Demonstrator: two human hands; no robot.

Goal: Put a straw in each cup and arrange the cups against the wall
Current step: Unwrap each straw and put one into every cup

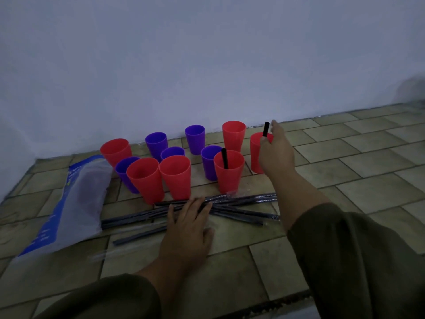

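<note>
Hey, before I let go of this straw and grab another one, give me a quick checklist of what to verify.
1. Straw gripped: ok, the right hand pinches a black straw.
2. Its lower end inside the far-right red cup: cannot tell, fingers hide it.
3. Next straw within reach: ok, the left hand rests on the wrapped straws.
4. Every cup filled: not ok, only the front red cup shows a straw.
5. Cups lined against the wall: not ok, they stand clustered.
</note>
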